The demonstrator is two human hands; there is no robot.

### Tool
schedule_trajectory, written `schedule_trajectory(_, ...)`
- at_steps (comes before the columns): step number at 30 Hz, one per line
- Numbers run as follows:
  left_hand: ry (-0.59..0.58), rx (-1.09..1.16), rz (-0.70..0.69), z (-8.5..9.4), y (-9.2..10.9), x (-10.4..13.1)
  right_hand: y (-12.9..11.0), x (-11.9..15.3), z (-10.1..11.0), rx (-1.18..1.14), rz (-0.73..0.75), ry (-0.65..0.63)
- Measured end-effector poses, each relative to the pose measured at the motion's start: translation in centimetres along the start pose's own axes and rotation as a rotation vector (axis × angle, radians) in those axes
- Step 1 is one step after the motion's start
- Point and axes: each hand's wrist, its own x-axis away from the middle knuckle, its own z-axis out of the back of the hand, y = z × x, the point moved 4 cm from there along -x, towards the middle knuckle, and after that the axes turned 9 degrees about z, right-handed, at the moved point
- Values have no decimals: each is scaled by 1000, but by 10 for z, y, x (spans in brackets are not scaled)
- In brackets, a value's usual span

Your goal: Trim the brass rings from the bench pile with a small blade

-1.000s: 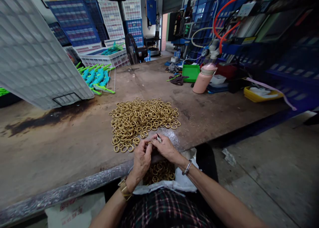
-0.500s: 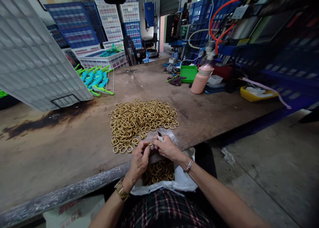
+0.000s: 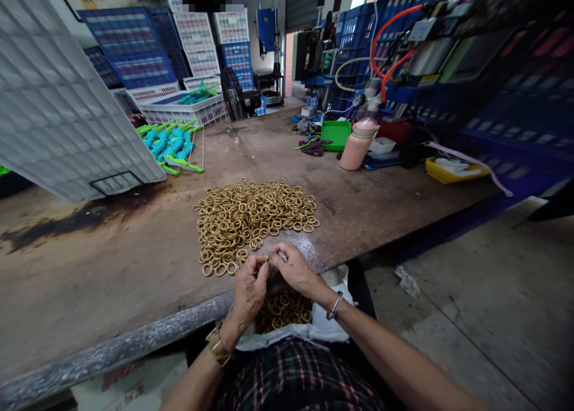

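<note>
Left hand [image 3: 250,288]: grip pinched on a gold-colored ring [image 3: 266,259], thumb against fingers; ring mostly covered by the fingertips. Right hand [image 3: 296,270]: grip clenched around a small pale tool [image 3: 282,256], business end not readable here. Fingertips of both hands nearly meet at the ring, over the front edge of the tabletop [image 3: 368,207].

Ring pile [image 3: 255,210] lies flat on the tabletop just beyond the hands, heaped in the middle, loose singles at the rim; nearest ones sit just beside the left hand. Shiny patch [image 3: 307,246] on the surface next to the right hand. Below the edge, against the plaid shirt [image 3: 296,378], a white bag [image 3: 329,322] gapes with more rings [image 3: 287,309] inside, under the hands.

Gold watch [image 3: 219,346] on left wrist, bracelet [image 3: 334,305] on right.

Farther back: white crate [image 3: 89,112] tilted at left, teal-and-green parts [image 3: 174,142] beside it. Right side: pink bottle [image 3: 356,151], green tray [image 3: 336,136] just behind it, yellow tray [image 3: 457,170] well apart.
</note>
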Motion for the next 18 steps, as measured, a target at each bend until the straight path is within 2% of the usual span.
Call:
schedule_trajectory(5, -41, 64, 48, -1, 1, 1, 4, -1, -5, -16, -17, -35)
schedule_trajectory(10, -182, 234, 236, -3, -7, 5, 3, -2, -9, -60, -14, -150)
schedule_trajectory(13, -264, 365, 331, -4, -10, 7, 3, -1, -10, -56, -29, -142)
schedule_trajectory(18, -292, 492, 395, -5, -8, 8, 5, -4, -8, -71, -37, -101)
